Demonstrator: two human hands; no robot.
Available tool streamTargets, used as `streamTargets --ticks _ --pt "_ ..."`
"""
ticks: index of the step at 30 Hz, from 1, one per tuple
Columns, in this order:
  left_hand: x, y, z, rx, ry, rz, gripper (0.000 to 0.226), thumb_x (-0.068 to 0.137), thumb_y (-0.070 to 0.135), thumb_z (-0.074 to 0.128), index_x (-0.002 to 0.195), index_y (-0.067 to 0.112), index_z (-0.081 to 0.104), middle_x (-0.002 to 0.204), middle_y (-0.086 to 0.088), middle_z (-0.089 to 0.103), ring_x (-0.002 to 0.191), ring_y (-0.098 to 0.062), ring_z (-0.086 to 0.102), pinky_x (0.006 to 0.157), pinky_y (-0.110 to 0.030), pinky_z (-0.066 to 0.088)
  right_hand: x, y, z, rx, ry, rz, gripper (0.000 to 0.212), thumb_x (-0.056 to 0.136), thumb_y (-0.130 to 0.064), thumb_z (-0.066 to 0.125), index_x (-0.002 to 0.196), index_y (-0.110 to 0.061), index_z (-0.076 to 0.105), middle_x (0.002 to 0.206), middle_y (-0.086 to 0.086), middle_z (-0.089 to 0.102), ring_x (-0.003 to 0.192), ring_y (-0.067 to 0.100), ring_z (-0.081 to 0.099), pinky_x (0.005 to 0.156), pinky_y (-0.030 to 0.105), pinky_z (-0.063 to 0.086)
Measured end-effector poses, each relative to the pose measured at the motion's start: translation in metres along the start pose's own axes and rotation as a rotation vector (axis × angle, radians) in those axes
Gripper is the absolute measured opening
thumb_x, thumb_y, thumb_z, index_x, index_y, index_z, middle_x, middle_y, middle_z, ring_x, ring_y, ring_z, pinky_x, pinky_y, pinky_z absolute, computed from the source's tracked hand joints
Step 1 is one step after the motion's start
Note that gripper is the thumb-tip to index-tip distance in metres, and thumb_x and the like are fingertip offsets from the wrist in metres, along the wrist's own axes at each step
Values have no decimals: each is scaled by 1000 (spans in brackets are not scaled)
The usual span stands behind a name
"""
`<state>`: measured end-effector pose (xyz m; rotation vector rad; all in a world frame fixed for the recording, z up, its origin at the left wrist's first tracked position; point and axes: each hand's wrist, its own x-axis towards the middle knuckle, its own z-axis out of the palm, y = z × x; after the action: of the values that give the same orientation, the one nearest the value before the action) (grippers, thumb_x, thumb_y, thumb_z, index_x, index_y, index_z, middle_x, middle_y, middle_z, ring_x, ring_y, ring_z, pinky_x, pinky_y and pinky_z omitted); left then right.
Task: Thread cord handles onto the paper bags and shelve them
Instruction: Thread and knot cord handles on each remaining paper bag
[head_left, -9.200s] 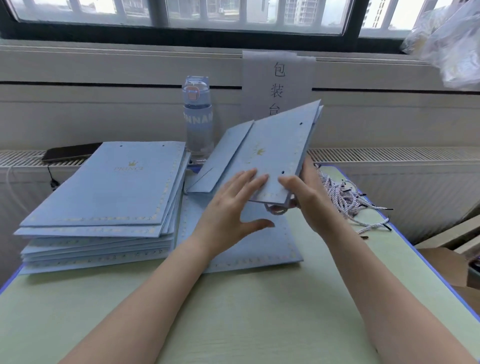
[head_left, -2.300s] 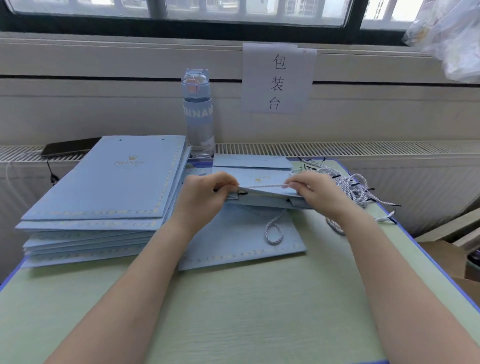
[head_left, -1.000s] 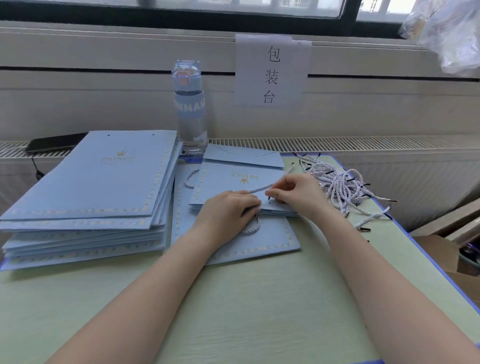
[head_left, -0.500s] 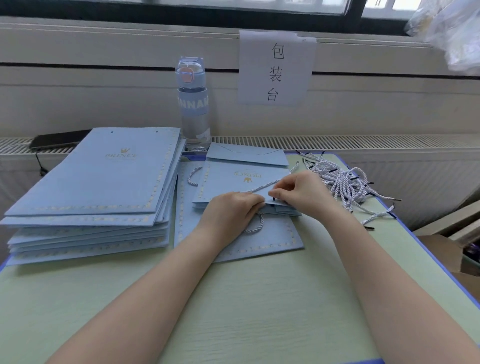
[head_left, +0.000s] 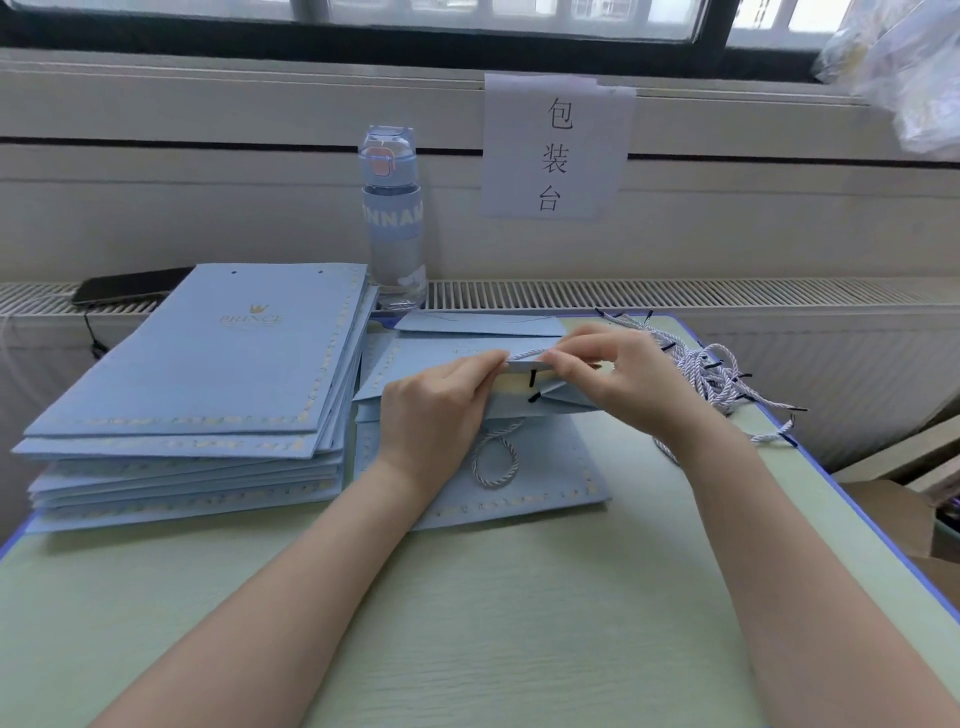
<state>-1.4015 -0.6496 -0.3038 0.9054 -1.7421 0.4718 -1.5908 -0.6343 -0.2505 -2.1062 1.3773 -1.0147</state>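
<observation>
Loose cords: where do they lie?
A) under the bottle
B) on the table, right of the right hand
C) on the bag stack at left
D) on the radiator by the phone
B: the cords lie heaped on the table just right of the right hand.

Daylight comes through a dark-framed window (head_left: 467, 18) above a cream panelled wall (head_left: 208, 208), where a paper sign (head_left: 558, 150) hangs over a slatted radiator grille (head_left: 675, 293). A pale green, blue-edged worktop (head_left: 519, 623) stands below.

Soft daylight from window (head_left: 493, 18); weak shadows; lines bow at edges (wide-angle lens); slight blur.
</observation>
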Motion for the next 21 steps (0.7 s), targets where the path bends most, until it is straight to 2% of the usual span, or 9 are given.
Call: streamTargets --ticks 1,3,6,10,13,15,17,18,21 --pt "1 1 -1 15 -2 -3 19 86 22 59 89 14 77 71 2 73 51 -17 65 41 -20 44 0 0 -1 -10 -32 -10 8 87 -20 66 87 -26 71 93 -4 64 80 -1 54 76 14 40" --pt "2 2 -2 23 -12 -11 20 86 22 58 88 15 77 70 3 72 50 -17 64 41 -20 42 0 3 -2 -52 -107 -17 17 82 -19 71 92 -31 67 97 -7 62 88 -3 55 81 12 41" --pt "2 2 -3 -7 -48 -18 21 87 24 57 90 16 77 70 2 73 50 -18 65 40 -22 46 2 9 2 -135 -112 -41 16 81 -20 72 96 -25 69 98 -5 62 92 5 57 83 19 42" --pt "0 1 -4 -25 -80 -11 21 88 27 57 90 19 77 71 3 73 51 -18 65 39 -23 46 4 10 8 -176 -50 -74 9 89 -15 63 88 -13 73 92 0 63 77 13 55 71 11 39" --pt "0 3 -3 -30 -106 -7 19 86 25 59 88 19 77 71 4 73 51 -17 64 39 -22 45 6 9 8 -235 -41 -100 13 90 -7 59 89 -4 72 90 4 63 69 3 50 66 7 35" --pt "-2 3 -2 -65 -128 -2 18 86 23 59 88 18 76 73 4 73 54 -17 65 40 -24 47 7 9 13 -274 -23 -96 15 92 -3 55 89 1 70 90 8 62 67 5 46 66 6 32" --pt "-1 0 -1 -154 -147 6 18 88 20 58 91 14 75 84 3 74 65 -19 68 49 -30 53 8 11 19 -303 13 -76 18 93 -3 52 90 3 69 91 9 62 74 13 46 68 12 29" --pt "-1 -1 -1 -171 -143 27 18 89 19 58 91 12 75 91 1 74 73 -19 69 59 -33 55 9 12 22 -305 48 -65 19 94 -4 51 90 3 69 89 9 61 77 16 47 70 16 29" --pt "-1 -1 2 -49 -63 98 12 88 19 64 85 13 75 104 -3 71 95 -21 62 87 -34 45 10 11 27 -247 211 -56 19 93 -3 51 88 4 68 81 7 57 75 21 48 67 21 28"
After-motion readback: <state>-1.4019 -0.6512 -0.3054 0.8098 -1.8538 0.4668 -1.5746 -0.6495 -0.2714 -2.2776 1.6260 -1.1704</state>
